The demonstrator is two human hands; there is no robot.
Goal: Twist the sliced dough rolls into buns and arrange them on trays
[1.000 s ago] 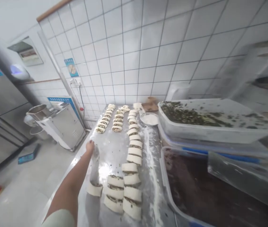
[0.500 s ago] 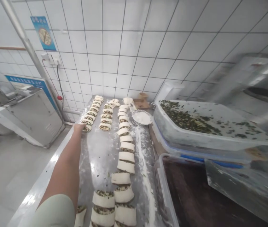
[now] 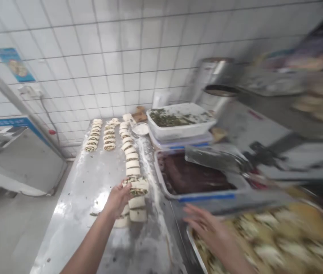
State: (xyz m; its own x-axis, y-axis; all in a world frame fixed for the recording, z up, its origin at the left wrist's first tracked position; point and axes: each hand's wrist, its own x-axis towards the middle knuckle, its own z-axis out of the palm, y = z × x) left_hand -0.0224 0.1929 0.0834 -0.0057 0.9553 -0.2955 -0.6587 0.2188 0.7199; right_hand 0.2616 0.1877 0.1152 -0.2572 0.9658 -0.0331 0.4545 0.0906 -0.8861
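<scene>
My left hand (image 3: 119, 198) is closed on the near side of a filled dough roll (image 3: 138, 186), its green filling showing, above the right-hand row of cut rolls (image 3: 133, 163). More cut rolls (image 3: 129, 221) lie just beyond my left forearm and are partly hidden by it. Blurred by motion, my right hand (image 3: 207, 224) hangs over the left edge of a metal tray (image 3: 197, 251) of filled rolls. Its fingers are stretched out and nothing shows in them.
Two shorter rows of rolls (image 3: 93, 135) stand toward the wall. Beside a bowl of flour (image 3: 141, 129) is a tub of chopped greens (image 3: 182, 131). A tub of dark red filling (image 3: 158, 171) carries a clear scraper-like sheet (image 3: 207, 158). A floured strip runs along the metal table (image 3: 73, 220).
The view has swung right, bringing the tray in. My left hand has left the far-left row and now grips a roll in the right-hand row. My right hand has come into view.
</scene>
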